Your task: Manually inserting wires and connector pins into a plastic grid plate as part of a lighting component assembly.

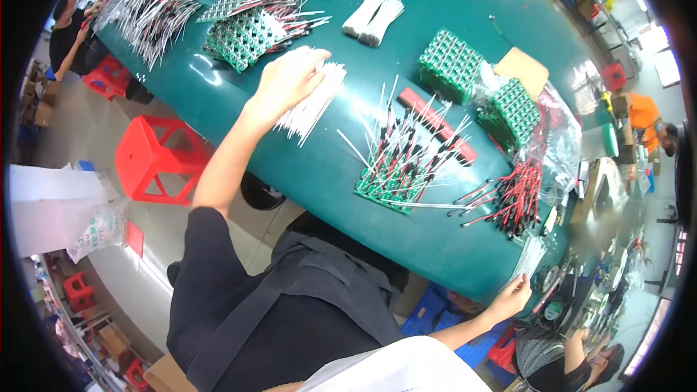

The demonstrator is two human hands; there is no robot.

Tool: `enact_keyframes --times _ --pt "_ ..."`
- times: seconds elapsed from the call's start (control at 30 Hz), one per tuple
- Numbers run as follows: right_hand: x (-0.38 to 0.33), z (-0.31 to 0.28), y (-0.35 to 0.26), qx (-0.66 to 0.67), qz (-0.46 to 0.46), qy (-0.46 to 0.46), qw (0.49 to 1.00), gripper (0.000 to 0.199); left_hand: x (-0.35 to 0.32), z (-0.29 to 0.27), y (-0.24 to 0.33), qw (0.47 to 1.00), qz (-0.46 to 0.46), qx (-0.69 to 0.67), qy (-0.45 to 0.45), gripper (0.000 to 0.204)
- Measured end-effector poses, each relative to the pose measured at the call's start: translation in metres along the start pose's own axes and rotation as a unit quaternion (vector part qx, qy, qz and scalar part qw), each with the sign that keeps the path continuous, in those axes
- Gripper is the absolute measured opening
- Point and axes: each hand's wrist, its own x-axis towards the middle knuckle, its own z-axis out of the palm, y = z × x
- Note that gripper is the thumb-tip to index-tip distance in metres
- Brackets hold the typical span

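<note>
My left hand (292,78) is over a loose bundle of white wires (311,110) on the green table, its fingers bent together; whatever is between them is hidden. At the table's right front edge, my right hand (512,296) is closed on the near end of another bundle of white wires (531,255). Between my hands stands a green circuit board panel (388,190) with white, red and black wires sticking up from it. Behind this panel lies a long red bar (437,125). Red and black wires (517,196) are heaped to the panel's right.
Stacked green boards (450,65) and a second stack (510,112) stand at the back right, beside cardboard (523,71) and clear plastic (563,138). Wired boards (243,36) and tied white bundles (374,18) lie farther back. A red stool (156,156) stands left; co-workers sit nearby.
</note>
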Motion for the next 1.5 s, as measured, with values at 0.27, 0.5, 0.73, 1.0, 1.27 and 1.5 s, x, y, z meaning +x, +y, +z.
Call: enact_keyframes --times 0.27,0.5,0.73,1.0,1.27,1.5 --pt "0.021 -0.010 -0.080 0.137 -0.098 0.053 0.984 0.017 0.105 0.065 0.010 0.992 0.120 -0.040 -0.011 0.021" --pt "0.109 -0.020 -0.175 0.244 -0.282 0.044 0.927 0.014 0.060 -0.003 0.056 0.944 0.046 -0.240 0.222 0.012" --pt "0.303 0.097 -0.265 0.175 -0.281 -0.057 0.942 0.032 -0.048 0.043 0.063 0.850 -0.068 -0.376 0.363 0.012" --pt "0.333 0.163 -0.331 -0.025 -0.043 -0.254 0.966 0.040 -0.041 0.038 0.071 0.841 -0.072 -0.394 0.362 0.008" --pt "0.330 0.126 -0.322 0.375 -0.113 0.186 0.901 0.020 -0.042 0.033 0.080 0.858 0.042 -0.348 0.377 0.006" --pt "0.186 -0.084 -0.252 0.515 -0.281 -0.003 0.810 0.017 -0.073 0.031 0.073 0.817 0.104 -0.357 0.440 0.016"
